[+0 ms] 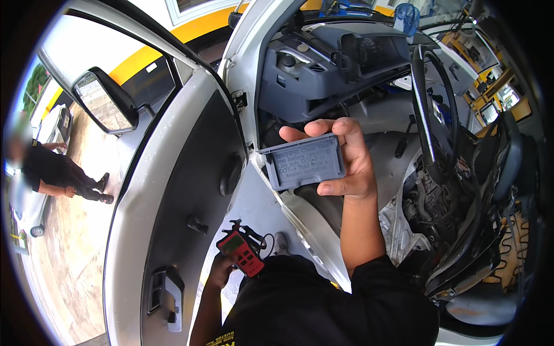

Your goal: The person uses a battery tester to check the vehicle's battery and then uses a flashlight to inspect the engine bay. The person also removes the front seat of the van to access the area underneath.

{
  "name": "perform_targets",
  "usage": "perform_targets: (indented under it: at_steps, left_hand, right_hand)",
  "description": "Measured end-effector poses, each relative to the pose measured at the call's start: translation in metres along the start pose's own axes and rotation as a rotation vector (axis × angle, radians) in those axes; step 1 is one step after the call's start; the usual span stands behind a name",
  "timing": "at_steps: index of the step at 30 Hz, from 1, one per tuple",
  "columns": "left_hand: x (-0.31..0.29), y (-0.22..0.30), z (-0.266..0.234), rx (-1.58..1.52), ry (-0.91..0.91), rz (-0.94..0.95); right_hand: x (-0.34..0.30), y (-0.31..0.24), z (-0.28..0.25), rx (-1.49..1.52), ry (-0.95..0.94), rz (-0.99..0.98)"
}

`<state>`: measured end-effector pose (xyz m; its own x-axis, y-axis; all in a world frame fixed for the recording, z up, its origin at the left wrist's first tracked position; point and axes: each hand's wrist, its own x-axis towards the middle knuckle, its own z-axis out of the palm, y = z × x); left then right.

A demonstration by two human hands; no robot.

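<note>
My right hand (pixel 359 167) is raised in the middle of the view, in front of the open cab. Its fingers and thumb grip a small grey rectangular plastic cover (pixel 303 163) with raised lettering and a rim around its edges. Lower down, close to my body, my left hand (pixel 220 272) is closed round a red handheld tester (pixel 242 254) with a small screen and dark buttons. Black cables and what look like clamps (pixel 247 229) are bunched behind the tester. Part of my left hand is hidden by the tester.
On the left the vehicle door (pixel 184 173) stands open, with its side mirror (pixel 104 101). Ahead are the grey dashboard (pixel 306 69) and the steering wheel (pixel 435 109). Engine parts (pixel 433 207) lie exposed at the right. Beyond the door, another person (pixel 63 170) stands near parked cars.
</note>
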<state>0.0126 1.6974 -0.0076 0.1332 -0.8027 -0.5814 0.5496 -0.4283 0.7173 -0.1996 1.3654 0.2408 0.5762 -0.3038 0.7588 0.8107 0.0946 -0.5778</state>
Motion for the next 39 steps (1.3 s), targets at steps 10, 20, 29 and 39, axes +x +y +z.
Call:
perform_targets:
  at_steps: [10, 20, 29, 39]
  left_hand:
    - [0.002, 0.005, 0.005, -0.010, -0.023, 0.012]
    - [0.007, 0.014, 0.014, -0.019, -0.056, 0.049]
    - [0.019, 0.002, 0.001, 0.005, -0.057, 0.025]
    - [-0.006, 0.032, 0.000, 0.185, 0.014, 0.144]
  right_hand:
    - [0.000, -0.005, -0.006, 0.002, 0.009, -0.013]
    - [-0.001, -0.011, -0.015, -0.008, 0.032, -0.033]
    - [0.010, -0.028, -0.028, -0.293, 0.137, 0.132]
    - [0.156, -0.077, -0.131, -2.007, 0.319, 0.026]
